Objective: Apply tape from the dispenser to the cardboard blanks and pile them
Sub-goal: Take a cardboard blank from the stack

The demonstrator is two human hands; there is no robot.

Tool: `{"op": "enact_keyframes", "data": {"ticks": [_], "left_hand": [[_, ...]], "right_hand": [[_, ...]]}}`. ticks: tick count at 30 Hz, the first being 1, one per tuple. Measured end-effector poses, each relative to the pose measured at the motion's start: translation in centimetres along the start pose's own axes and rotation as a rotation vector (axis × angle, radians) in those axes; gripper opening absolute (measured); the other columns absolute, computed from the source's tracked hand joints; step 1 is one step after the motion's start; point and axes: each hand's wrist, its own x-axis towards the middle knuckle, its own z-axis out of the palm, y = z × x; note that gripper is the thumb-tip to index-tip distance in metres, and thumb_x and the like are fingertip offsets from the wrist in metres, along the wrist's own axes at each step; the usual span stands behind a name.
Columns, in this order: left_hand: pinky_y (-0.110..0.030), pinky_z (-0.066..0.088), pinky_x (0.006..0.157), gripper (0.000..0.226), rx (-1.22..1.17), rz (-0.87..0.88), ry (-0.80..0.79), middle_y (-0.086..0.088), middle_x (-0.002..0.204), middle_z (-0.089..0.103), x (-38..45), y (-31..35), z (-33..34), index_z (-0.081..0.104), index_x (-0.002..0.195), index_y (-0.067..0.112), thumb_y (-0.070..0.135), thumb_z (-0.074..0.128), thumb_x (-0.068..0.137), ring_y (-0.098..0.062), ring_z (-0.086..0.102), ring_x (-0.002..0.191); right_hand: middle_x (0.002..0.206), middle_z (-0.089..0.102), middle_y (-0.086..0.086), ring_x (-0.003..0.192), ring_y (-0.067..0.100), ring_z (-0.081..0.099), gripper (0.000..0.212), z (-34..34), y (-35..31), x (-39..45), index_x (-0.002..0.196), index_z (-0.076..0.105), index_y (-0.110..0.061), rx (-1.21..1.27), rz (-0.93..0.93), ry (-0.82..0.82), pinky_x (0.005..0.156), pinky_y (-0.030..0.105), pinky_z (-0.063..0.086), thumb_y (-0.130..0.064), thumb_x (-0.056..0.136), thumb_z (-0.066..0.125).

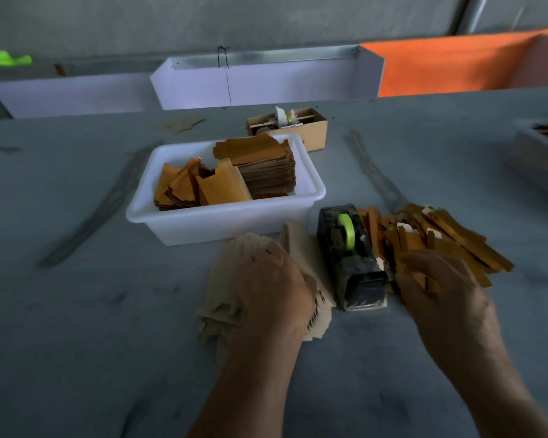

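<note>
two hands low in my view. left hand [274, 287] rests flat on pale cardboard blanks [225, 308], fingers quite straight. right hand [440, 286] blurred, fingers curled into orange pile [450, 238]; i cannot tell if it really holds one piece. black tape dispenser [351, 257] with green roll stands between both piles on grey tabletop [76, 311]. white tub [222, 221] with more orange blanks just behind.

One black tape dispenser [351, 257] between two hands: left hand [274, 287], right hand [440, 286]. One white plastic tub [222, 222] beyond them. One small brown cardboard box [314, 129] farther back. Blanks too many to count.
</note>
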Motion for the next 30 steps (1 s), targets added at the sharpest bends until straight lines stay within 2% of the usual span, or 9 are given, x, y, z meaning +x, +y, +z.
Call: {"op": "enact_keyframes", "data": {"ticks": [3, 6, 8, 11, 16, 20, 24, 28, 30], "left_hand": [[-0.034, 0.044, 0.089, 0.045, 0.016, -0.007, 0.030, -0.010, 0.123, 0.054, 0.1, -0.1, 0.6, 0.044, 0.125, 0.009, 0.036, 0.054, 0.091, -0.025, 0.052, 0.110], [-0.035, 0.045, 0.087, 0.063, -0.049, -0.054, 0.058, -0.010, 0.124, 0.056, 0.4, 0.3, 0.8, 0.047, 0.126, 0.008, 0.059, 0.048, 0.089, -0.025, 0.055, 0.111], [-0.036, 0.046, 0.088, 0.066, -0.042, -0.108, 0.018, -0.010, 0.124, 0.057, 1.1, 0.7, 0.9, 0.048, 0.127, 0.009, 0.060, 0.054, 0.086, -0.025, 0.055, 0.111], [-0.033, 0.050, 0.082, 0.043, 0.002, -0.151, -0.024, -0.009, 0.114, 0.062, 2.1, 1.0, 0.7, 0.054, 0.120, 0.009, 0.037, 0.064, 0.089, -0.023, 0.060, 0.101], [-0.026, 0.040, 0.065, 0.019, -0.123, -0.140, 0.005, 0.000, 0.089, 0.056, 2.6, -0.1, -0.1, 0.060, 0.101, 0.011, 0.029, 0.057, 0.094, -0.015, 0.054, 0.077], [-0.027, 0.042, 0.063, 0.015, -0.363, -0.160, -0.038, 0.002, 0.079, 0.057, 2.5, -2.0, -1.4, 0.061, 0.091, 0.013, 0.028, 0.057, 0.093, -0.013, 0.053, 0.071], [-0.027, 0.043, 0.060, 0.017, -0.621, -0.126, -0.011, 0.000, 0.076, 0.064, 0.3, -4.1, -2.6, 0.067, 0.082, 0.015, 0.029, 0.062, 0.091, -0.013, 0.059, 0.073], [-0.018, 0.039, 0.049, 0.016, -0.912, -0.114, -0.040, 0.013, 0.057, 0.062, -1.9, -5.3, -2.7, 0.068, 0.072, 0.020, 0.023, 0.065, 0.088, 0.000, 0.054, 0.053], [-0.017, 0.037, 0.051, 0.021, -1.073, -0.123, -0.161, 0.012, 0.052, 0.056, -2.6, -5.4, -2.6, 0.067, 0.066, 0.019, 0.019, 0.066, 0.087, -0.002, 0.047, 0.048]], "right_hand": [[0.114, 0.059, 0.005, 0.091, 0.009, 0.047, 0.019, -0.4, -0.4, -0.3, 0.105, 0.068, -0.011, 0.010, -0.016, 0.010, 0.060, 0.003, 0.026, -0.012, 0.087, 0.062], [0.111, 0.060, 0.003, 0.089, 0.012, 0.052, 0.018, -0.1, -0.8, -0.9, 0.104, 0.068, -0.011, 0.026, -0.027, -0.009, 0.061, 0.003, 0.029, -0.009, 0.087, 0.062], [0.108, 0.058, -0.003, 0.088, 0.011, 0.054, 0.019, 0.3, -1.3, -1.3, 0.104, 0.068, -0.012, 0.041, -0.040, -0.040, 0.057, 0.002, 0.033, -0.009, 0.087, 0.062], [0.106, 0.057, -0.004, 0.091, 0.013, 0.054, 0.018, 0.7, -2.1, -1.9, 0.101, 0.069, -0.012, 0.057, -0.073, -0.048, 0.060, 0.004, 0.036, -0.007, 0.085, 0.063], [0.108, 0.061, 0.003, 0.100, 0.024, 0.058, 0.016, 0.7, -2.2, -2.2, 0.098, 0.070, -0.010, 0.090, -0.065, -0.028, 0.077, 0.029, 0.046, -0.005, 0.083, 0.065], [0.110, 0.061, -0.001, 0.097, 0.021, 0.059, 0.019, 0.5, -2.1, -2.4, 0.101, 0.069, -0.012, 0.109, -0.043, 0.004, 0.073, 0.022, 0.044, -0.007, 0.084, 0.064], [0.102, 0.058, -0.009, 0.082, -0.005, 0.054, 0.021, 0.7, -2.8, -2.8, 0.104, 0.066, -0.018, 0.209, -0.030, 0.023, 0.059, 0.002, 0.040, -0.009, 0.085, 0.063], [0.088, 0.062, -0.018, 0.080, -0.005, 0.058, 0.019, 1.4, -4.0, -3.5, 0.095, 0.059, -0.037, 0.369, 0.008, -0.015, 0.062, 0.005, 0.044, -0.021, 0.085, 0.062], [0.084, 0.063, -0.017, 0.080, 0.003, 0.063, 0.012, 1.7, -4.6, -3.5, 0.095, 0.056, -0.038, 0.469, 0.115, -0.119, 0.068, 0.019, 0.051, -0.037, 0.084, 0.059]]}}
